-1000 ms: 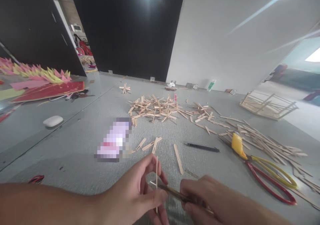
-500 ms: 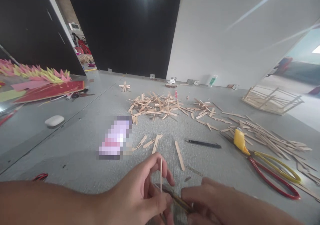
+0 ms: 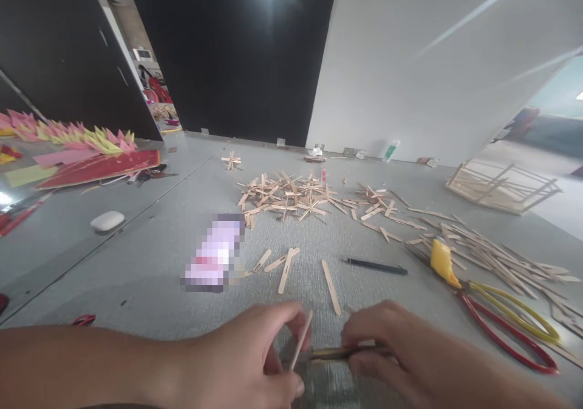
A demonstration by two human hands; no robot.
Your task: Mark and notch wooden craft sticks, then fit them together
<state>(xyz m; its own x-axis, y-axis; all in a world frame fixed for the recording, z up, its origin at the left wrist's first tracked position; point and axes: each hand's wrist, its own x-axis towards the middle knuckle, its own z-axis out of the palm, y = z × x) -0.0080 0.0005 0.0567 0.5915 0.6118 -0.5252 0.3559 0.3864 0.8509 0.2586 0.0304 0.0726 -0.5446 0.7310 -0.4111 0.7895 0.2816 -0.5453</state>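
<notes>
My left hand [image 3: 255, 354] is closed, pinching a wooden craft stick [image 3: 300, 341] between thumb and fingers, its narrow edge turned up. My right hand [image 3: 387, 348] is closed around a slim knife [image 3: 330, 354] with a yellowish handle. The dark tip of the knife points left and meets or passes behind the craft stick; I cannot tell which. Just beyond my hands lie a loose craft stick [image 3: 331, 287] and a few more sticks, some with slots cut in them [image 3: 274, 261]. A black pen [image 3: 376, 266] rests farther right.
A heap of short sticks [image 3: 282, 196] lies ahead, and long sticks [image 3: 496, 251] spread at right beside pliers with red and yellow handles [image 3: 507, 336]. A blurred-out phone [image 3: 214, 254], a white oval case [image 3: 107, 221] and a stick frame [image 3: 503, 187] are around.
The knife has swung from slanting to nearly level, with my right hand moving up and right. The craft stick in my left hand now tilts rightward. The view has shifted slightly.
</notes>
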